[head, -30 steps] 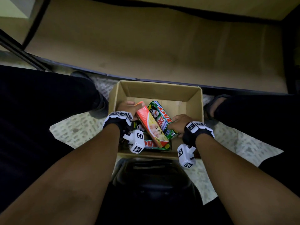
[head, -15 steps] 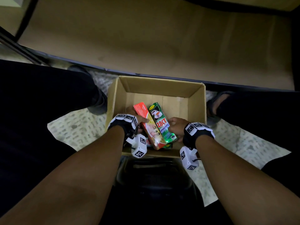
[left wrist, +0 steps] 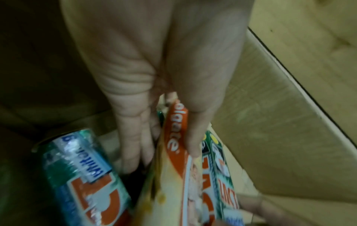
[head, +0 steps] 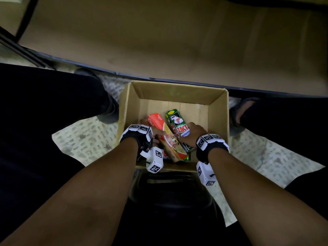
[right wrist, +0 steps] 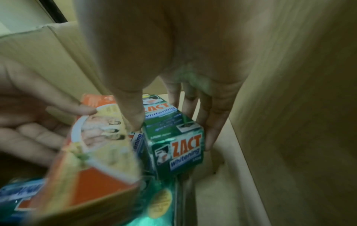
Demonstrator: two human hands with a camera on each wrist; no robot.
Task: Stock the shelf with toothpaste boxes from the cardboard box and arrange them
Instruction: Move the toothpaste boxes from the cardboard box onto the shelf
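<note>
An open cardboard box (head: 219, 110) stands on the floor between my legs, holding several toothpaste boxes. My left hand (head: 154, 134) grips an orange and yellow Colgate box (head: 167, 139) (left wrist: 177, 152) (right wrist: 96, 145), thumb on one face and fingers on the other. My right hand (head: 190, 134) grips a green Zact box (head: 177, 121) (right wrist: 173, 133) between thumb and fingers. Both boxes tilt up out of the carton, side by side. More toothpaste boxes (left wrist: 85, 171) lie underneath.
The brown shelf board (head: 177, 38) with a dark front edge runs just beyond the carton. My dark-trousered legs and sandalled feet (head: 243, 110) flank the carton on a patterned floor (head: 85, 139). A dark stool (head: 170, 201) sits under me.
Both hands have pulled the orange and green boxes closer together and tipped them more upright. The head view has shifted slightly toward the carton.
</note>
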